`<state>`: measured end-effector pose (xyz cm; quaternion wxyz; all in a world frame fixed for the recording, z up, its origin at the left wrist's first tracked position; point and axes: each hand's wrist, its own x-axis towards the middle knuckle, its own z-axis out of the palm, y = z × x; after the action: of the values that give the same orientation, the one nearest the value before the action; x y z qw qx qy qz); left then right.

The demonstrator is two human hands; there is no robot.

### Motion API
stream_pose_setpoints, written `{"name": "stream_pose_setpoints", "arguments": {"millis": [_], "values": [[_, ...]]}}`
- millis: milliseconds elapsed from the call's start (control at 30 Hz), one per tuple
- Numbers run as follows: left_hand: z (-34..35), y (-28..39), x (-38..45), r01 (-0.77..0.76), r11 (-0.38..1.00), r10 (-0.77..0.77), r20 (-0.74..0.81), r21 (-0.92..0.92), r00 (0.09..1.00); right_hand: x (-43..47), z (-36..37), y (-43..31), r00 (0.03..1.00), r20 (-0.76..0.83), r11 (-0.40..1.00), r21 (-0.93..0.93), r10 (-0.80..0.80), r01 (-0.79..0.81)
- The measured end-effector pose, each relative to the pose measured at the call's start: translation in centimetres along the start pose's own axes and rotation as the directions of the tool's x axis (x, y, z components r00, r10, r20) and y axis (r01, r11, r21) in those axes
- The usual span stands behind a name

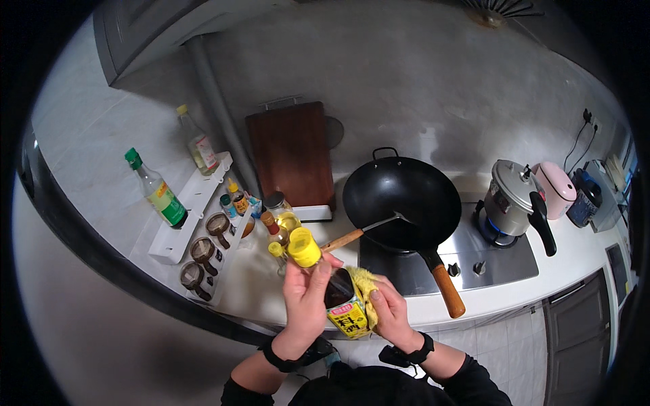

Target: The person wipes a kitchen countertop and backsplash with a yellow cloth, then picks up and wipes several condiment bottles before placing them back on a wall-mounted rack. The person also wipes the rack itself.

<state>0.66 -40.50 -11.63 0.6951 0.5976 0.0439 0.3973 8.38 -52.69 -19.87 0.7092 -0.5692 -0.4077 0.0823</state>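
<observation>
My left hand (307, 299) grips the neck of a large sauce bottle (339, 292) just below its yellow cap (304, 247). The bottle is tilted, its cap towards the counter, and holds dark liquid behind a yellow label. In my right hand (393, 312) is a yellow cloth (364, 289), pressed against the bottle's side. Beyond the bottle, a black wok (406, 193) sits on the gas hob, and a wooden-handled spatula (378, 223) lies in it with its handle over the rim.
A pressure cooker (513, 193) stands over a blue flame at the right, beside a pink appliance (555, 188). On the left are a white wall rack (175, 228) with bottles and spice jars, and small bottles on the counter (254, 284). A wooden cutting board (292, 152) leans on the wall.
</observation>
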Motion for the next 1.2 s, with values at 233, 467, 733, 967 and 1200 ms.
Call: {"name": "stream_pose_setpoints", "arguments": {"millis": [233, 467, 733, 967, 1200], "values": [[1.8, -1.3, -1.7, 0.026, 0.999, -0.027, -0.039, -0.023, 0.999, -1.2, -0.3, -2.8, 0.91, 0.073, 0.843, -0.351, -0.409, 0.407], [1.6, -1.2, -2.5, 0.051, 0.998, -0.051, -0.028, -0.028, 0.998, -4.8, -0.6, -1.0, 0.705, 0.352, 0.527, -0.481, -0.615, 0.701], [-0.6, -0.3, -3.2, 0.013, 1.0, -0.012, 0.08, -0.01, 0.997, -4.0, 2.7, -2.3, 0.91, 0.049, 0.788, -0.484, -0.411, 0.381], [-3.6, 0.9, -1.7, 0.067, 0.987, -0.035, 0.215, -0.144, 0.976, -2.4, 2.9, -1.2, 0.981, 0.128, 0.983, 0.091, 0.144, -0.157], [-4.8, 2.1, -1.2, 0.154, 0.919, -0.01, 0.37, -0.362, 0.929, -6.2, 1.6, 3.1, 0.609, 0.474, 0.284, 0.59, 0.636, -0.756]]}}
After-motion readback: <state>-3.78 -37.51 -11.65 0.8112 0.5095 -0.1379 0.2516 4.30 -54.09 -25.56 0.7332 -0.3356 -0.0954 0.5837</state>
